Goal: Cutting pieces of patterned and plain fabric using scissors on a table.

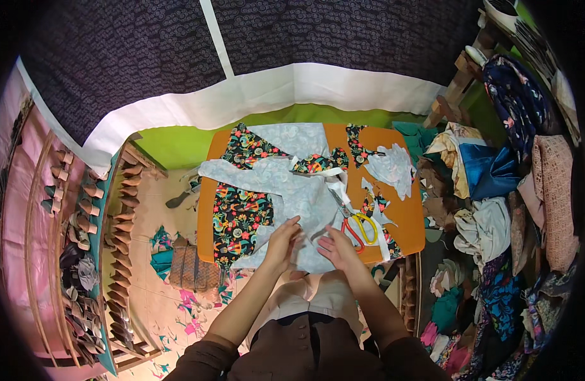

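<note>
Pale blue cloth is lying across the orange surface, over a black floral fabric, and you are working at its near edge. Both your forearms are reaching up from below, converging. Your left hand is curling its fingers onto the cloth, seemingly pinching its edge. Your right hand is resting flatter on the cloth, fingers spread slightly, just beside the yellow-and-red scissors.

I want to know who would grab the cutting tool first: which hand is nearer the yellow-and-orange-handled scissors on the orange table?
The right hand: it rests on the pale fabric just left of the yellow-and-orange-handled scissors. The left hand lies farther left on the same fabric.
</note>
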### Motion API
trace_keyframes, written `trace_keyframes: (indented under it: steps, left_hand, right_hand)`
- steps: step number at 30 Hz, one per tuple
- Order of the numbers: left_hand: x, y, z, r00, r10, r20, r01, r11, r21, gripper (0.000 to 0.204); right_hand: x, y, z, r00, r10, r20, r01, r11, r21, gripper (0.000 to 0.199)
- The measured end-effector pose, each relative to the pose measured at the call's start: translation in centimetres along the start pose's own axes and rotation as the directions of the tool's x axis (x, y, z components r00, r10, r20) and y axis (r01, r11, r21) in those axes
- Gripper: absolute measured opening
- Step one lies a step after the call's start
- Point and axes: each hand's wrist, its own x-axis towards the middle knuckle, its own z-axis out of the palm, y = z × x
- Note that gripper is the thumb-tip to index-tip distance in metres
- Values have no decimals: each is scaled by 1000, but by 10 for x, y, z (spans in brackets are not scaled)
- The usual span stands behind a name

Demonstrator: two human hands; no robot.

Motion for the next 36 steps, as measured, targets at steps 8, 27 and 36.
trace_keyframes:
  steps: [8,27,36]
  left_hand:
    - [-42,4,3,964,-242,110,265,915,-305,30]
    - [29,75,33,898,-96,429,283,873,-397,30]
    - [51,145,62,979,88,181,-2,904,-427,24]
  right_hand:
    - [-3,-30,10,919,-14,394,-165,893,418,25]
    - [-35,-133,52,621,-92,778,-91,978,189,35]
    - [-5,-196,83,586,-200,785,-106,942,319,39]
